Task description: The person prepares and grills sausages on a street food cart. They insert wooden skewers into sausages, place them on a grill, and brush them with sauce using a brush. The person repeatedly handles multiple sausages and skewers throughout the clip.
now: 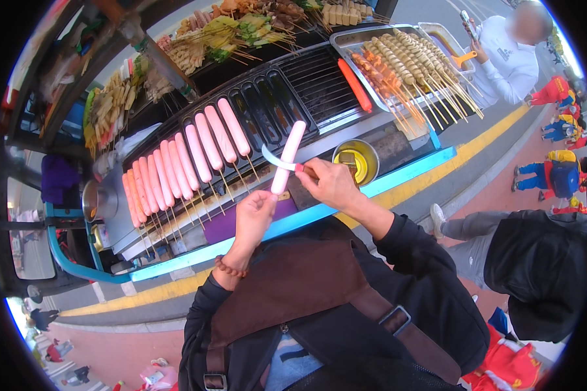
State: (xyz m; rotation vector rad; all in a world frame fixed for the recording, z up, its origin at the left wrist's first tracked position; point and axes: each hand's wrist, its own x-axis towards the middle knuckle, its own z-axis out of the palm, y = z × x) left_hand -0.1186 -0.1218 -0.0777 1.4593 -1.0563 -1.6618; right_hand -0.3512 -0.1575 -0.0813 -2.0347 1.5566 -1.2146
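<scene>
My left hand [256, 215] grips the lower end of a pale pink sausage [293, 141], which points up and away from me. My right hand [330, 183] holds a small curved knife [277, 160] by its red handle, with the blade lying across the middle of that sausage. Left of my hands, a row of skewered pink sausages [208, 141] rests on a black grill tray with long grooves, their sticks pointing towards me. Several grooves at the tray's right end [269, 100] hold no sausage. Whether the blade has cut into the sausage cannot be told.
A metal pot [375, 161] with yellow liquid stands right of my hands. Beyond are a wire grill rack [318, 80], a red packaged stick [354, 85] and a steel tray [340, 41] of skewers. A blue rail [303, 220] edges the cart. People stand at the right.
</scene>
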